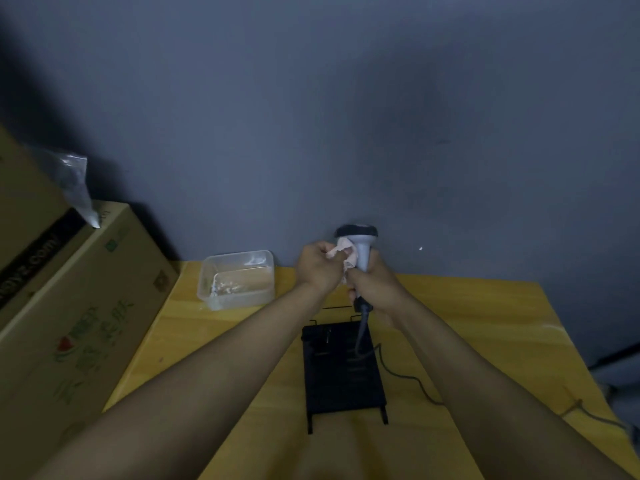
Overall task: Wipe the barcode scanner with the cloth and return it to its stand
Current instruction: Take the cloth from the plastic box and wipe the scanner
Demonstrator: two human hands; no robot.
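My right hand (pixel 375 285) grips the handle of the grey barcode scanner (pixel 362 245), holding it upright above the table with its dark head on top. My left hand (pixel 318 268) holds a crumpled pinkish cloth (pixel 346 252) pressed against the left side of the scanner's neck. The black stand (pixel 343 372) lies flat on the yellow table (pixel 485 334) below my hands. A dark cable (pixel 408 377) runs from the scanner's base over the stand and off to the right.
A clear plastic tub (pixel 237 278) sits at the table's back left. Large cardboard boxes (pixel 76 299) stand left of the table. A grey wall (pixel 346 116) rises right behind the table.
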